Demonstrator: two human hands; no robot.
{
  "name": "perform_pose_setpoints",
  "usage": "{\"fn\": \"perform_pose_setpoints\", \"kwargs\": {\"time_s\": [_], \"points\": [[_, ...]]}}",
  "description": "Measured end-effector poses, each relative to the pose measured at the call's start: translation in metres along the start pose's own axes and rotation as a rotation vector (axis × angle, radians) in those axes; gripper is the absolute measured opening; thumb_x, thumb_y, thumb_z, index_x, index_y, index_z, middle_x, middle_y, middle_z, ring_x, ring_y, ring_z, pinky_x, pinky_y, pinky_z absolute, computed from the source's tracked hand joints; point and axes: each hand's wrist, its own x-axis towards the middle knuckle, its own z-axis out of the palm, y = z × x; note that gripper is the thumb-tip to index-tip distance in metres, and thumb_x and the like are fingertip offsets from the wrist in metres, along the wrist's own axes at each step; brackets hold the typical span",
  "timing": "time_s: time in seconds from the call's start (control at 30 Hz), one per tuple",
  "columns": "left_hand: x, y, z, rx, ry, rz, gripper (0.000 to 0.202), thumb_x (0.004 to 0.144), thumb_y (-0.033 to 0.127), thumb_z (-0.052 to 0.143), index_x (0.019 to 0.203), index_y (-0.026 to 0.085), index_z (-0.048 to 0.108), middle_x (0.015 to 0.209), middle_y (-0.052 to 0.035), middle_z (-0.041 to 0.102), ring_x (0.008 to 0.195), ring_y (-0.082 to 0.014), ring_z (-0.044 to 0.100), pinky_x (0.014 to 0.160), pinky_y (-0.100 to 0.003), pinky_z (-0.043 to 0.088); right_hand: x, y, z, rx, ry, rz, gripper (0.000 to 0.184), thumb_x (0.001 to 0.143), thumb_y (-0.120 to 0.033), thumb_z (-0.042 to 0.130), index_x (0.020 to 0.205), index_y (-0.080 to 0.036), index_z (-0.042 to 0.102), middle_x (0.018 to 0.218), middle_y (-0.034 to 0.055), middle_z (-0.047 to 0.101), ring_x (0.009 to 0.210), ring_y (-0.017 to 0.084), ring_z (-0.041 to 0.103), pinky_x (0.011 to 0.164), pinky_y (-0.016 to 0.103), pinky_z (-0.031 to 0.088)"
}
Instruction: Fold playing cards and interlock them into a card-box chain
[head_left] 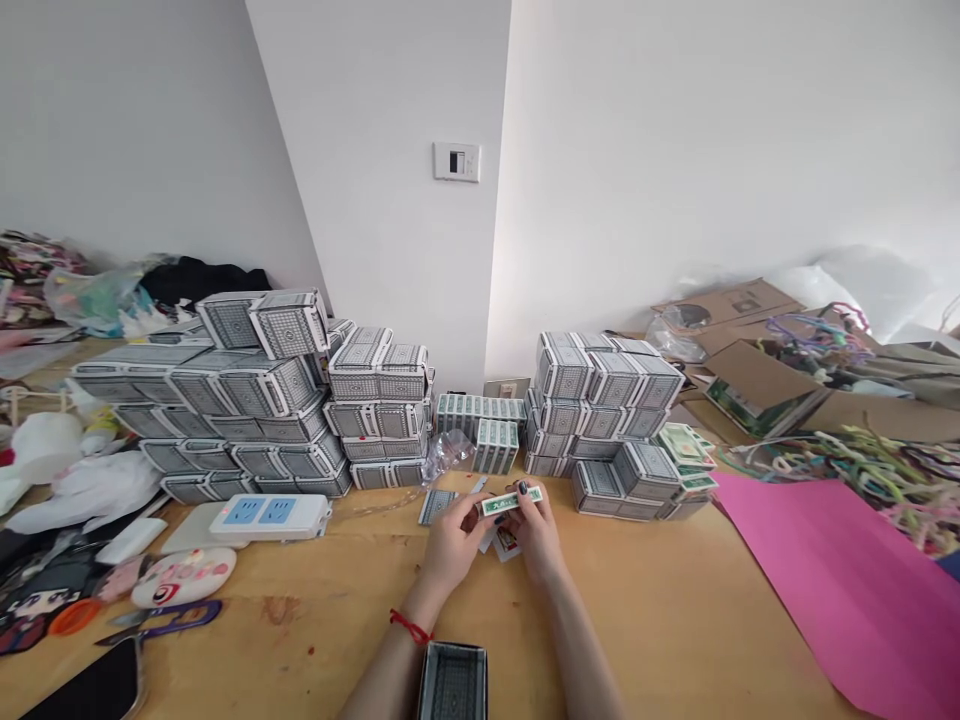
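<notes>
Both hands hold a small green-and-white pack (511,502), its narrow printed side facing me. My left hand (454,535) grips the left end, and my right hand (536,525), with dark nails, grips the right end. Below the pack, a few loose playing cards (505,545) lie on the table, partly hidden by the fingers. A patterned card (437,507) rests just left of my left hand. Near my left forearm stands an open-topped box (454,680) with a grey patterned inside. Similar green-striped packs (496,445) stand in a row behind the hands.
Stacked grey patterned boxes rise at left (247,390) and right (607,390). Crumpled clear plastic (448,455) lies between them. A white power strip (271,516), purple-handled snips (172,618) and a phone (94,685) are left. Pink paper (832,590) and colourful cords (862,455) are right.
</notes>
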Motion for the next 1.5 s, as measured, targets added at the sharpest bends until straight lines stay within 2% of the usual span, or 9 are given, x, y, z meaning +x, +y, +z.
{"fn": "perform_pose_setpoints", "kwargs": {"time_s": [0.17, 0.37, 0.53, 0.63, 0.77, 0.9, 1.0, 1.17, 1.5], "points": [[0.000, 0.009, 0.000, 0.110, 0.005, 0.070, 0.022, 0.081, 0.030, 0.046, 0.096, 0.020, 0.059, 0.086, -0.0047, 0.062, 0.081, -0.0172, 0.056, 0.071, -0.028, 0.045, 0.004, 0.004, -0.001, -0.192, 0.090, -0.052, 0.033, 0.063, -0.049, 0.063, 0.074, -0.021, 0.049, 0.060, -0.0042, 0.053, 0.053, 0.012, 0.052, 0.049, 0.023, 0.043], [-0.001, 0.012, 0.000, 0.143, -0.035, 0.094, 0.021, 0.083, 0.025, 0.042, 0.093, 0.019, 0.059, 0.083, -0.0055, 0.062, 0.079, -0.0173, 0.057, 0.069, -0.028, 0.045, 0.004, 0.004, -0.004, -0.322, 0.185, -0.096, 0.033, 0.067, -0.050, 0.059, 0.064, -0.020, 0.045, 0.050, -0.0074, 0.045, 0.043, 0.008, 0.041, 0.043, 0.019, 0.036], [-0.002, 0.010, 0.001, 0.206, 0.014, 0.147, 0.031, 0.085, 0.022, 0.037, 0.113, 0.020, 0.050, 0.097, -0.0073, 0.060, 0.091, -0.0176, 0.056, 0.076, -0.029, 0.045, 0.003, 0.002, -0.003, -0.306, 0.177, -0.138, 0.032, 0.067, -0.049, 0.060, 0.068, -0.019, 0.049, 0.055, -0.0045, 0.051, 0.048, 0.010, 0.046, 0.047, 0.021, 0.038], [-0.003, 0.008, 0.002, 0.279, 0.044, 0.176, 0.035, 0.084, 0.021, 0.037, 0.117, 0.019, 0.047, 0.094, -0.0069, 0.060, 0.087, -0.0166, 0.057, 0.074, -0.028, 0.046, 0.004, 0.001, -0.003, -0.353, 0.219, -0.162, 0.035, 0.065, -0.051, 0.061, 0.066, -0.017, 0.051, 0.055, -0.0027, 0.053, 0.049, 0.011, 0.047, 0.047, 0.022, 0.039], [-0.005, 0.006, 0.003, 0.385, 0.097, 0.180, 0.032, 0.079, 0.023, 0.043, 0.110, 0.017, 0.052, 0.080, -0.0046, 0.060, 0.074, -0.0162, 0.059, 0.068, -0.026, 0.047, 0.001, 0.000, -0.003, -0.509, 0.219, -0.202, 0.035, 0.065, -0.050, 0.061, 0.061, -0.017, 0.051, 0.050, -0.0028, 0.050, 0.047, 0.011, 0.045, 0.044, 0.022, 0.037], [-0.005, 0.005, 0.002, 0.440, 0.193, 0.151, 0.026, 0.073, 0.018, 0.047, 0.097, 0.018, 0.057, 0.080, -0.0049, 0.063, 0.072, -0.0170, 0.059, 0.066, -0.026, 0.046, -0.007, 0.001, 0.001, -0.689, 0.154, -0.315, 0.032, 0.068, -0.046, 0.059, 0.057, -0.018, 0.050, 0.049, -0.0028, 0.049, 0.047, 0.011, 0.042, 0.044, 0.021, 0.035], [-0.004, 0.006, 0.002, 0.467, 0.218, 0.140, 0.017, 0.072, 0.015, 0.046, 0.083, 0.019, 0.059, 0.076, -0.0039, 0.063, 0.067, -0.0161, 0.059, 0.062, -0.025, 0.044, -0.012, 0.001, 0.005, -0.773, 0.111, -0.408, 0.030, 0.069, -0.044, 0.058, 0.054, -0.019, 0.048, 0.050, -0.0033, 0.047, 0.047, 0.011, 0.041, 0.045, 0.021, 0.034], [-0.004, 0.005, 0.002, 0.528, 0.212, 0.131, 0.014, 0.073, 0.016, 0.045, 0.073, 0.020, 0.059, 0.066, -0.0024, 0.062, 0.061, -0.0155, 0.058, 0.057, -0.024, 0.041, -0.015, 0.000, 0.005, -0.874, 0.100, -0.494, 0.029, 0.071, -0.042, 0.055, 0.053, -0.019, 0.049, 0.050, -0.0027, 0.048, 0.048, 0.011, 0.042, 0.048, 0.022, 0.032], [-0.003, 0.001, 0.004, 0.536, 0.124, 0.115, 0.016, 0.075, 0.012, 0.041, 0.073, 0.019, 0.056, 0.070, -0.0030, 0.060, 0.065, -0.0150, 0.057, 0.059, -0.024, 0.040, -0.012, 0.002, 0.001, -0.950, 0.128, -0.513, 0.031, 0.072, -0.041, 0.054, 0.051, -0.019, 0.052, 0.047, -0.0019, 0.050, 0.046, 0.011, 0.042, 0.047, 0.022, 0.031]]}}
